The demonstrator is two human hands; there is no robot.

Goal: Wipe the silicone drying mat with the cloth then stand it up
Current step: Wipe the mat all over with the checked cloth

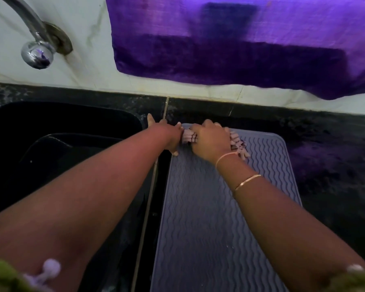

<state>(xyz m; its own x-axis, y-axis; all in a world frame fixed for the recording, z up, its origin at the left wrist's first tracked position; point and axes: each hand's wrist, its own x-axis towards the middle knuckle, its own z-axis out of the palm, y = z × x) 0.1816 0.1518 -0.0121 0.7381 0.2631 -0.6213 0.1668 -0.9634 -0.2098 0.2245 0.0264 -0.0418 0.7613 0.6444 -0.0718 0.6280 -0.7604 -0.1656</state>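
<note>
From the head view, you are in the wiping step, working the far left corner of the silicone drying mat [223, 207], which lies flat on the dark counter [325, 165] in the centre and lower right of the frame, its left edge running just beside the black sink [51, 144].

Your right hand [211, 142] is closed down over the cloth [238, 146], a pale, nubby, chenille-looking piece that sticks out on both sides of your palm and rests on the mat. Your left hand [167, 133] sits at the mat's far left corner with the fingers spread, some on the counter edge and the thumb touching the mat; I cannot tell whether it pins the corner or only rests there.

To do this well, keep that left hand pressing the corner so the mat does not creep. I would draw the cloth along the ridges, toward the bottom of the frame, in overlapping passes, pushing the nubs into the grooves where water is likely to sit.

The mat is grey-blue, rectangular with rounded corners and a raised rim, and is covered in wavy ridges running lengthwise. It looks soft and floppy, so it will probably need leaning against the wall [177, 89] to stand.
</note>
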